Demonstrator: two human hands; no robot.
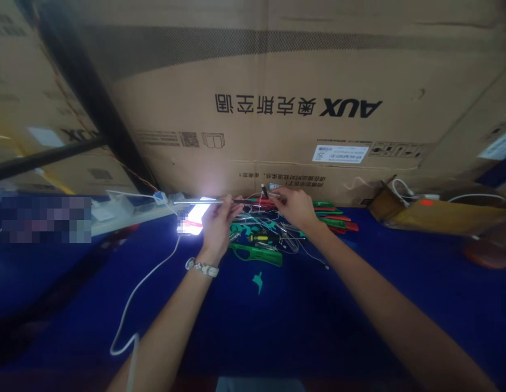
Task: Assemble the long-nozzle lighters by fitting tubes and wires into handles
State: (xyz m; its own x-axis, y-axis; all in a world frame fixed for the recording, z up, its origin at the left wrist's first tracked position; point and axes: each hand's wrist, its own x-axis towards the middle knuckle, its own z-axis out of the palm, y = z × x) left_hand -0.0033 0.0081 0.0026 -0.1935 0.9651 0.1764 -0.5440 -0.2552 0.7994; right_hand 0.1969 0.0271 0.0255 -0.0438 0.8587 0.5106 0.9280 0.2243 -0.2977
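I have my left hand (224,211) clamped on a thin, straight metal rod (196,202), thumb and fingers together around its middle, the bright end pointing out to that hand's left. The rod passes just above a glowing white phone (196,219) beside the same hand. My right hand (297,207) has its fingertips drawn together, apparently on a small black cylindrical piece with a white end (264,190), just left of those fingers; I can't tell whether it joins the rod.

Between the hands and nearer the body lies a pile of parts, with a black-and-yellow screwdriver (263,238) and a long green plastic casing (257,255). A small teal plastic trigger (258,282) sits apart on the blue-covered tabletop (245,326), nearer the body than either hand. Red and green plastic casings (338,218) lie to the right hand's right.

To work this well, I'd hold the rod level and firm in the left hand, handle the small piece lightly with the right fingertips, and avoid tugging the thin wires near it.
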